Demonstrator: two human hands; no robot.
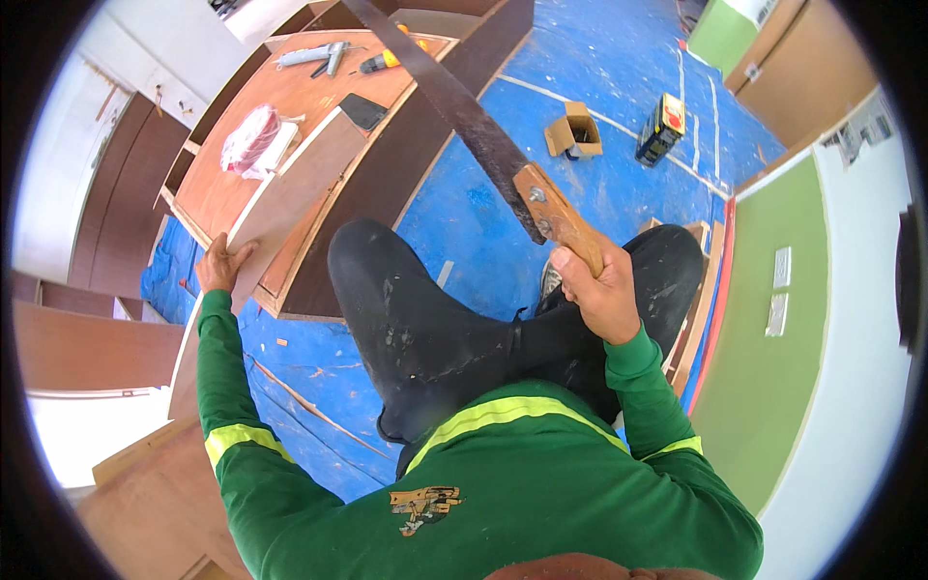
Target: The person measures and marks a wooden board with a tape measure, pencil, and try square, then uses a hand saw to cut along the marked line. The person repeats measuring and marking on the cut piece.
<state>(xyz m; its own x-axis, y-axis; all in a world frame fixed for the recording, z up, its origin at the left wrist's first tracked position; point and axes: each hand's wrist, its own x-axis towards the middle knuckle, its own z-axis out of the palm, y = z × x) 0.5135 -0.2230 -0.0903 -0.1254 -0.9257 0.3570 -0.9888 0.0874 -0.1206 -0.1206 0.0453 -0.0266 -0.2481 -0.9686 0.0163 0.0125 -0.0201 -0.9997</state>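
Note:
My right hand point(601, 290) is wrapped round the wooden handle of a handsaw point(469, 121). Its long dark blade slants up and to the left, raised above the blue floor sheeting and passing in front of a cabinet. With my left hand point(222, 263) I grip the edge of a long, narrow wooden board point(302, 189). The board lies slantwise over the cabinet's wooden panel point(227, 101), and its near end runs down past my left forearm. The saw blade is apart from the board.
On the panel lie a caulking gun point(333, 60), a yellow-and-black power drill point(380, 62), a flat black object point(363, 111) and a red-and-white bundle point(253, 143). An open cardboard box point(573, 132) and a metal can point(662, 130) stand on the sheeting. Wood strips point(698, 309) lie along the green wall point(773, 358).

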